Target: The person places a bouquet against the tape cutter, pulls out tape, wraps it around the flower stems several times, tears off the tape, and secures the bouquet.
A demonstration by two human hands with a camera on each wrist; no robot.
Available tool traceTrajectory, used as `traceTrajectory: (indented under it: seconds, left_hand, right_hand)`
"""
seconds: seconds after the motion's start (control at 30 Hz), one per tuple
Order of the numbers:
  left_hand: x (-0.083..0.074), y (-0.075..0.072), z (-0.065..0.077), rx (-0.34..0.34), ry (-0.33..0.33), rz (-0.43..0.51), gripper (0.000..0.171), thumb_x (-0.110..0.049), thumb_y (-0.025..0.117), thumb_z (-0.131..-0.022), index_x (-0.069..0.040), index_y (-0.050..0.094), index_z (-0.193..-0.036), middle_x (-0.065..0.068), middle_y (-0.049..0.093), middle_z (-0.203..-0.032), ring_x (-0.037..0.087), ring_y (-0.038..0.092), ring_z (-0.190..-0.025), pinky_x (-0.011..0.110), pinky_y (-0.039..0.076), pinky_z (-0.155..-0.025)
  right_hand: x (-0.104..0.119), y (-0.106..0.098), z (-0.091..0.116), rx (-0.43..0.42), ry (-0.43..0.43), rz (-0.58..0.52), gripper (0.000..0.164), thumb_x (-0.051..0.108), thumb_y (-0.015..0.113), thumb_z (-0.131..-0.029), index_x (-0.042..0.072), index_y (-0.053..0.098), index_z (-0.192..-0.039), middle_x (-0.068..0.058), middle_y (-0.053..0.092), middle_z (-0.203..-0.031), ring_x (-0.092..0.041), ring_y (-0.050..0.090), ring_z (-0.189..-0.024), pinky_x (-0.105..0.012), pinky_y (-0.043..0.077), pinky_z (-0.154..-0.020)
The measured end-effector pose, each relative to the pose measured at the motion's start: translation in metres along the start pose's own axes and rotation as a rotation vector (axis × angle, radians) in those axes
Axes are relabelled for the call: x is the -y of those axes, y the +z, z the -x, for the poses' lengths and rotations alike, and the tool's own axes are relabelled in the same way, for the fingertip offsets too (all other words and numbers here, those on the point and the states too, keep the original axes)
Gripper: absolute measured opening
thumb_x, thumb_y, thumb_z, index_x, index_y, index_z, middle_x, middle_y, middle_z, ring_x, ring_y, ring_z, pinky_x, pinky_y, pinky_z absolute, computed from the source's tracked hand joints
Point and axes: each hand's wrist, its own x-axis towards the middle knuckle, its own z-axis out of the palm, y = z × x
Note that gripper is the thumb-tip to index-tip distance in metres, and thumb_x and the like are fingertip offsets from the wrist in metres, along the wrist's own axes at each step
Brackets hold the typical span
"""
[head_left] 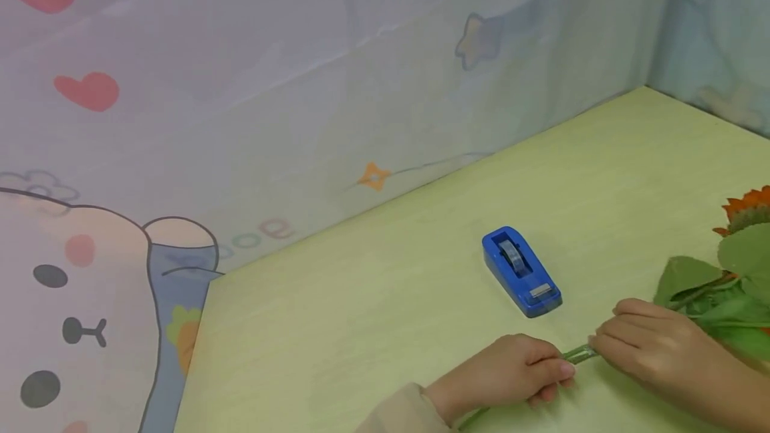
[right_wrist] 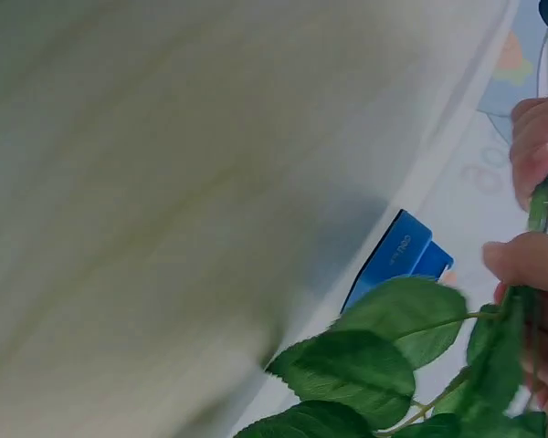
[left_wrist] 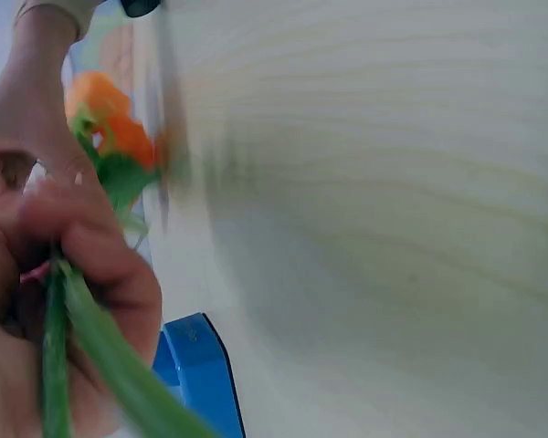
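My left hand (head_left: 511, 369) and right hand (head_left: 668, 346) both grip green flower stems (head_left: 579, 354), a short stretch of which shows between them. That stretch has a shiny patch like clear tape. Two stems (left_wrist: 114, 365) spread out from the left fist in the left wrist view. Beyond my right hand are the green leaves (head_left: 692, 279) and an orange flower (head_left: 748, 209), partly cut off by the frame edge. In the right wrist view, leaves (right_wrist: 347, 370) hang beside the right hand (right_wrist: 539, 274). A blue tape dispenser (head_left: 522, 272) stands behind the hands.
The pale green table (head_left: 361, 299) spreads left of and behind the hands. A printed cloth (head_left: 271, 85) with hearts, stars and a cartoon bear rises along its back and left. The tape dispenser is the nearest object on the tabletop, with its roll of clear tape (head_left: 511, 256) inside.
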Motion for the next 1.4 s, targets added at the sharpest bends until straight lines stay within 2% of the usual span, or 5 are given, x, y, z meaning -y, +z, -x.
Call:
traceTrajectory:
  seconds: [0.6, 0.93, 1.1, 1.27, 1.4]
  left_hand:
    - [0.003, 0.011, 0.009, -0.582, 0.407, -0.670, 0.019, -0.021, 0.060, -0.091, -0.015, 0.061, -0.072, -0.011, 0.051, -0.059, -0.007, 0.041, -0.052, 0.004, 0.030, -0.052]
    - [0.011, 0.020, 0.007, -0.837, 0.487, -0.981, 0.011, -0.025, 0.073, -0.078, -0.016, 0.067, -0.081, -0.008, 0.055, -0.065, 0.005, 0.049, -0.055, 0.012, 0.033, -0.053]
    - [0.012, 0.023, 0.008, -0.826, 0.450, -1.017, 0.018, -0.021, 0.072, -0.079, -0.018, 0.070, -0.096, -0.009, 0.053, -0.071, 0.005, 0.043, -0.059, 0.013, 0.025, -0.056]
    - [0.007, 0.016, 0.010, -0.622, 0.378, -0.756, 0.015, -0.019, 0.060, -0.091, -0.012, 0.069, -0.100, -0.006, 0.057, -0.076, 0.001, 0.046, -0.063, 0.009, 0.027, -0.057]
    - [0.000, 0.007, 0.008, -0.474, 0.247, -0.618, 0.020, -0.019, 0.049, -0.097, -0.011, 0.067, -0.093, -0.009, 0.057, -0.072, -0.003, 0.046, -0.062, 0.008, 0.031, -0.055]
  right_hand:
    - [-0.011, 0.004, -0.008, 0.094, 0.070, -0.054, 0.061, 0.032, 0.016, -0.102, 0.011, 0.065, -0.070, 0.007, 0.059, -0.066, -0.016, 0.053, -0.063, -0.027, 0.043, -0.063]
    - [-0.021, 0.005, -0.004, 0.404, 0.074, -0.126, 0.066, 0.046, 0.015, -0.096, 0.009, 0.069, -0.083, 0.007, 0.062, -0.074, -0.013, 0.057, -0.068, -0.038, 0.047, -0.066]
    - [-0.027, 0.008, -0.008, 0.354, 0.023, -0.144, 0.019, 0.026, 0.072, -0.075, 0.018, 0.057, -0.068, 0.013, 0.047, -0.063, -0.008, 0.036, -0.057, -0.026, 0.037, -0.057]
    - [-0.029, 0.010, -0.010, 0.300, -0.001, -0.137, 0.034, 0.014, 0.081, -0.047, 0.020, 0.052, -0.063, 0.014, 0.044, -0.059, -0.008, 0.032, -0.056, -0.024, 0.032, -0.056]
    - [-0.026, 0.013, -0.011, 0.220, -0.008, -0.119, 0.031, 0.030, 0.058, -0.091, 0.018, 0.054, -0.063, 0.012, 0.049, -0.059, -0.009, 0.036, -0.057, -0.024, 0.032, -0.058]
